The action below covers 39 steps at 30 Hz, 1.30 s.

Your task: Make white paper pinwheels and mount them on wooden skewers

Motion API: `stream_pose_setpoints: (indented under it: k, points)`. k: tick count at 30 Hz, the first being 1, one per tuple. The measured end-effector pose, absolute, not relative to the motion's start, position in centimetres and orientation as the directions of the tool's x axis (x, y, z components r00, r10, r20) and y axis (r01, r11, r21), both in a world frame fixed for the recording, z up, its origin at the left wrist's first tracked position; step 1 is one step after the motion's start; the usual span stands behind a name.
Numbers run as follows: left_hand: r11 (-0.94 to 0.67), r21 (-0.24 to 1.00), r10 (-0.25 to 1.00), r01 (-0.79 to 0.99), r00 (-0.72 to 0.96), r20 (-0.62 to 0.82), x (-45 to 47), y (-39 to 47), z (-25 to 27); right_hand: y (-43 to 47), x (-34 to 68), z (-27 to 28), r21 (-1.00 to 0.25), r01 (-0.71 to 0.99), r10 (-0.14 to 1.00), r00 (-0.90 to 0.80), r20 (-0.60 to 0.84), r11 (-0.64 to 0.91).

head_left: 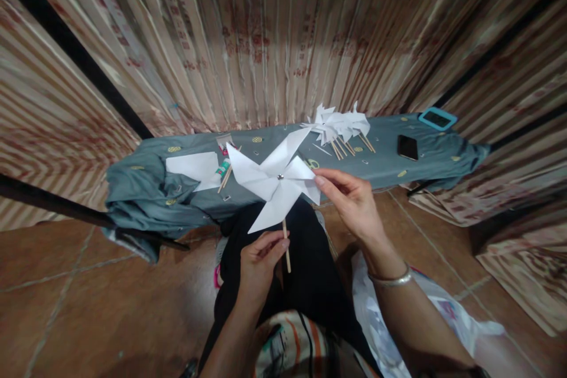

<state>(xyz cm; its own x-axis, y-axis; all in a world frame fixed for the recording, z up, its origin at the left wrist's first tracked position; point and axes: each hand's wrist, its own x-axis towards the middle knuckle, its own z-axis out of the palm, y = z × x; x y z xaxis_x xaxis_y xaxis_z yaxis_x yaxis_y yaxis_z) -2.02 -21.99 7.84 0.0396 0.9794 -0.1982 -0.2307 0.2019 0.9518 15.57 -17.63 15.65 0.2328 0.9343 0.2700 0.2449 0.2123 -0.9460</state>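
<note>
A white paper pinwheel (283, 183) with a shiny pin at its centre is held up in front of me, above my lap. My left hand (261, 260) pinches its thin wooden stick (287, 248) below the blades. At the right side, the thumb and fingers of my right hand (352, 201) are closed on the edge of one paper blade. Behind it, a pile of similar pinwheels (339, 124) lies on the cloth-covered table, with sticks pointing towards me. White paper sheets (192, 162), loose sticks (225, 179) and a green-and-white glue tube (222, 168) lie to the left.
The narrow table has a grey-green cloth (283, 136). On its right lie a black phone (407, 147) and a blue-framed device (437, 119). Green-handled scissors (312, 163) show partly behind the pinwheel. A white plastic bag (376, 313) stands by my right leg. Pleated curtains (261, 41) hang behind.
</note>
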Motion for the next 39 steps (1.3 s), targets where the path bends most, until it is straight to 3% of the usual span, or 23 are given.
stream_pose_setpoints:
  k: [16, 29, 39]
  points:
    - [0.172, 0.943, 0.984, -0.284, 0.014, -0.176, -2.2, -22.1, 8.3, -19.3, 13.3, 14.5, -0.996, -0.047, 0.977, 0.206, 0.058, 0.069]
    - [0.172, 0.944, 0.984, -0.283, -0.001, -0.18, -2.0, -21.8, 7.9, -18.6, 13.4, 14.7, -0.998, -0.058, 0.983, 0.184, 0.025, 0.036]
    - [0.15, 0.953, 0.988, -0.265, 0.004, -0.155, -2.4, -21.8, 7.8, -18.3, 13.3, 15.3, -0.987, -0.161, 0.981, 0.185, -0.056, -0.026]
